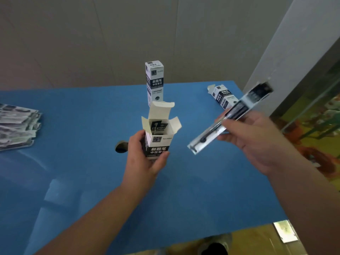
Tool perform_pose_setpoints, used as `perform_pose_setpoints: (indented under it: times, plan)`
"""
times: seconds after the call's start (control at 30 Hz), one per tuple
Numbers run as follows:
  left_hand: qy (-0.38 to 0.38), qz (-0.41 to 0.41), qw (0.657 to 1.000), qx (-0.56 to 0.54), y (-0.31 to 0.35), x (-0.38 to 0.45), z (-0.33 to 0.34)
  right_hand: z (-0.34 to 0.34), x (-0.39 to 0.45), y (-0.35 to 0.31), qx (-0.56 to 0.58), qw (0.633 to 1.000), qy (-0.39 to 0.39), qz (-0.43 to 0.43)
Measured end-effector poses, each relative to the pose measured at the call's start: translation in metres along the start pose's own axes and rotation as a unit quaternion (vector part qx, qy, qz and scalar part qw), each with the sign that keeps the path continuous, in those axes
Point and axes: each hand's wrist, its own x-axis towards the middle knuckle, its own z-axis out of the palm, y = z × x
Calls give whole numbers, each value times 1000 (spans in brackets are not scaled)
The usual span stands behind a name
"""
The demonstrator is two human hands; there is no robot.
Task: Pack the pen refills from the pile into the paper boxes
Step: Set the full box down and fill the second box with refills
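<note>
My left hand (145, 161) grips an upright white-and-black paper box (159, 138) near the middle of the blue table; its top flaps stand open and refill packets show inside. My right hand (257, 142) pinches a pen refill in a clear plastic sleeve (226, 118), held slanted in the air to the right of the box, blurred. The pile of packaged refills (17, 126) lies at the table's left edge.
A shut box (154, 81) stands upright behind the held one. Another box (221, 96) lies on its side at the far right, flap open. The blue table (73, 181) has a round hole (121, 147) left of my left hand. A grey wall rises behind.
</note>
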Motion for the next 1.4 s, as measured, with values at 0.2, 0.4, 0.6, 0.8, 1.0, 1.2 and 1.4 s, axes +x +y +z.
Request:
perform_pose_setpoints:
  times: [0.2, 0.4, 0.6, 0.8, 1.0, 1.2, 1.4]
  plan:
    - [-26, 32, 999, 33, 0, 2, 1, 21, -21, -36, 83, 987, -37, -136]
    - [-32, 78, 994, 71, 4, 2, 7, 36, -10, -29, -129, 978, -35, -161]
    - [-22, 104, 992, 64, 12, 4, 15, 41, 5, -29, -256, 954, -91, -129]
    - [-23, 96, 994, 55, 20, 5, 30, 35, 20, -29, -324, 932, -104, -122]
    - [-43, 16, 998, 31, 23, 16, 47, 10, 30, 3, -259, 955, -113, -91]
    - [-80, -22, 997, 8, 29, 37, 75, -13, 44, 23, -269, 948, -163, -48]
    - [-208, -70, 971, 99, -1, 75, 94, -35, 80, 28, -257, 959, -104, -63]
